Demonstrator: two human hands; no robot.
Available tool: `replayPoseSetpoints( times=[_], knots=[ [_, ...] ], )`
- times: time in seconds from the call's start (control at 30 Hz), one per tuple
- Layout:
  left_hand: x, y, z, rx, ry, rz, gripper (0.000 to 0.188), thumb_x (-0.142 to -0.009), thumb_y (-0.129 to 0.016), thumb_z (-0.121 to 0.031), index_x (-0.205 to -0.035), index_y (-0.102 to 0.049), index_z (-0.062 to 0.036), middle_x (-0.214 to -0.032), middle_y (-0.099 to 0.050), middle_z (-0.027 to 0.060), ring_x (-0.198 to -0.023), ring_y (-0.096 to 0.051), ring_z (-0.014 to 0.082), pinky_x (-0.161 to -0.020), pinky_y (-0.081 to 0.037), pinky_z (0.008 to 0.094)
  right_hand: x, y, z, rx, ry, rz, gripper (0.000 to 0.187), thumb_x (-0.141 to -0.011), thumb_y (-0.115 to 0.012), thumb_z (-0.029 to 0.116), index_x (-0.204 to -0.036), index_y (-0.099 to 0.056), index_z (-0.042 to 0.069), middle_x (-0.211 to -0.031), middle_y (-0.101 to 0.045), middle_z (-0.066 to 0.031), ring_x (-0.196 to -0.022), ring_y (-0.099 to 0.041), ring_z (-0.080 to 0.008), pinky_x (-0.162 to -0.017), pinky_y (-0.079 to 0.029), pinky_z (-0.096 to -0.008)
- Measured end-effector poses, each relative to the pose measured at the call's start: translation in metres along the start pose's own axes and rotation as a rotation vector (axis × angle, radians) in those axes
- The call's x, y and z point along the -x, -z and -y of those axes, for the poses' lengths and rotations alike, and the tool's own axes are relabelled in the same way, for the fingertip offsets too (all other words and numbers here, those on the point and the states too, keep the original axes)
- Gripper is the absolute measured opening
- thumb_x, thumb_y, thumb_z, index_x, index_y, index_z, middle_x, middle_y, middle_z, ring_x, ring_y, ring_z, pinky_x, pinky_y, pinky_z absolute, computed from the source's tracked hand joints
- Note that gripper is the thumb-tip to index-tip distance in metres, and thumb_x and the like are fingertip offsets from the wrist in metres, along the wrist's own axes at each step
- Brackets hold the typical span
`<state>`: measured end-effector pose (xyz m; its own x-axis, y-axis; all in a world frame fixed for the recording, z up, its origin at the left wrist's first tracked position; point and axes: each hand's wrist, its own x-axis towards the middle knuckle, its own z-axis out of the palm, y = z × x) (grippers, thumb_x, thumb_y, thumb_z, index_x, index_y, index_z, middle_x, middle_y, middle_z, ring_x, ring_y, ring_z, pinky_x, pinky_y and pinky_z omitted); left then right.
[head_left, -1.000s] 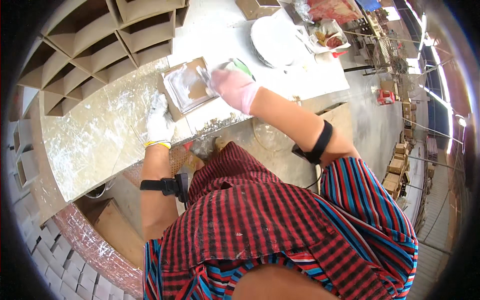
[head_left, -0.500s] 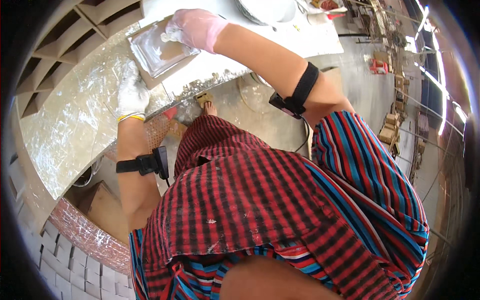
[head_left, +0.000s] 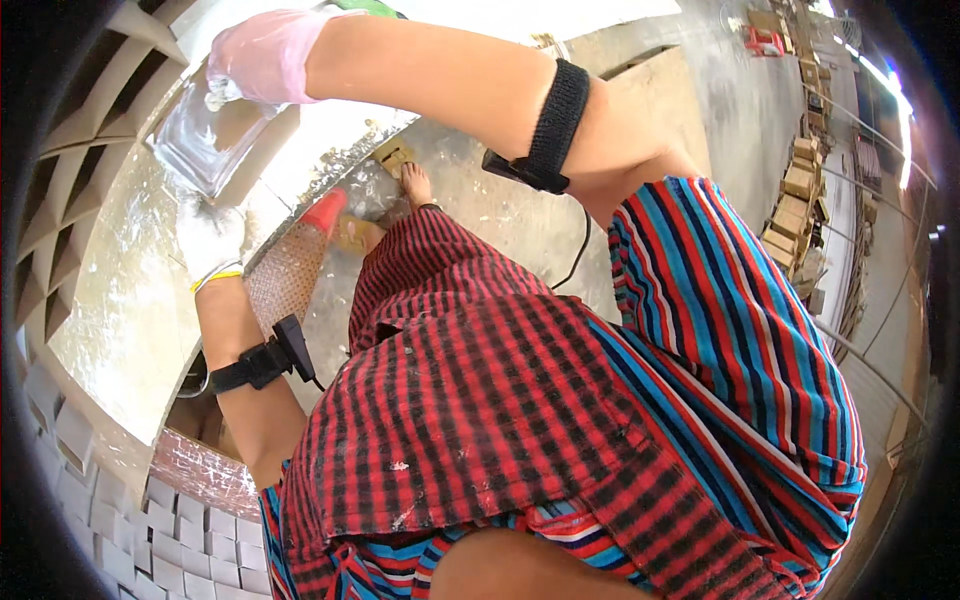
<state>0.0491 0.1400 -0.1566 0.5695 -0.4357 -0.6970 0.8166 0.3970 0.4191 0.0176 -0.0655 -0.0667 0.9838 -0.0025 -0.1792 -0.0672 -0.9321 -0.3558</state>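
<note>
A shallow cardboard box (head_left: 232, 140) lies at the far left of the table, its top smeared with wet white paste. My right hand (head_left: 262, 58), in a pink glove, reaches across to its far side. Its fingers are curled down at the pasted surface, with white at their tips; whether they hold a small tool or just paste cannot be made out. My left hand (head_left: 212, 240), in a white glove with a yellow cuff edge, grips the box's near corner. Glare washes out its fingertips.
A paint-stained worktable (head_left: 120, 310) carries the box. Grey cardboard dividers (head_left: 75, 190) stand along its left, with stacked pale boxes (head_left: 190, 550) at lower left. A red-tipped woven sack (head_left: 290, 275) hangs or stands below the table edge. Cartons (head_left: 795, 200) line the right.
The view has swung, so box, table and both hands sit further left. My right hand has shifted toward the far side of the box; my left stays at its near corner.
</note>
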Motion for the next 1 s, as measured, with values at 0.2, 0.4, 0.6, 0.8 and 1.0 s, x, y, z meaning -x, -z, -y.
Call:
replayPoseSetpoints(
  times=[0.2,0.4,0.6,0.8,1.0],
  knots=[
    [-0.036,0.049,-0.004,-0.661,-0.25,0.184,0.038,-0.091,-0.038,-0.021,-0.124,-0.042,-0.0016,-0.127,-0.046,0.0118,-0.114,-0.044,0.0257,-0.096,-0.035,0.0363,0.01,-0.001,-0.001,-0.035,0.075,-0.142,0.026,-0.07,-0.058,0.007,-0.095,-0.065,0.007,-0.085,-0.064,-0.0125,-0.077,-0.062,-0.0312,-0.066,-0.05,-0.0409],
    [-0.012,0.015,-0.002,-0.073,-0.026,0.117,0.036,-0.091,-0.041,-0.017,-0.122,-0.043,0.0002,-0.125,-0.048,0.0097,-0.112,-0.045,0.0234,-0.095,-0.035,0.031,0.014,0.006,0.0,-0.014,0.087,-0.11,0.034,-0.07,-0.056,0.005,-0.103,-0.062,0.009,-0.093,-0.063,-0.013,-0.083,-0.062,-0.0309,-0.071,-0.051,-0.0399],
    [-0.003,0.014,0.003,0.028,-0.092,0.109,0.037,-0.085,-0.048,-0.013,-0.12,-0.046,-0.0019,-0.118,-0.051,0.0086,-0.107,-0.048,0.0207,-0.092,-0.038,0.0323,0.052,0.026,0.009,0.083,0.142,-0.132,0.027,-0.075,-0.052,0.008,-0.101,-0.058,0.002,-0.096,-0.06,-0.0152,-0.088,-0.06,-0.0316,-0.077,-0.048,-0.0384],
    [-0.006,0.009,0.009,0.021,-0.162,0.283,0.037,-0.088,-0.052,-0.02,-0.121,-0.048,-0.0036,-0.12,-0.052,0.0054,-0.109,-0.048,0.0184,-0.095,-0.037,0.0321,0.046,0.022,0.007,-0.058,-0.008,-0.093,0.03,-0.077,-0.053,0.01,-0.106,-0.059,0.009,-0.104,-0.054,-0.0131,-0.09,-0.057,-0.0295,-0.079,-0.046,-0.0355],
    [-0.009,0.011,0.007,0.107,-0.145,0.224,0.037,-0.086,-0.058,-0.013,-0.121,-0.049,-0.0083,-0.113,-0.054,0.0027,-0.105,-0.05,0.017,-0.09,-0.043,0.0324,0.008,0.03,0.031,0.116,-0.23,-0.063,0.034,-0.073,-0.059,0.013,-0.107,-0.06,0.011,-0.107,-0.053,-0.0138,-0.092,-0.057,-0.0307,-0.08,-0.047,-0.0356]
  ],
)
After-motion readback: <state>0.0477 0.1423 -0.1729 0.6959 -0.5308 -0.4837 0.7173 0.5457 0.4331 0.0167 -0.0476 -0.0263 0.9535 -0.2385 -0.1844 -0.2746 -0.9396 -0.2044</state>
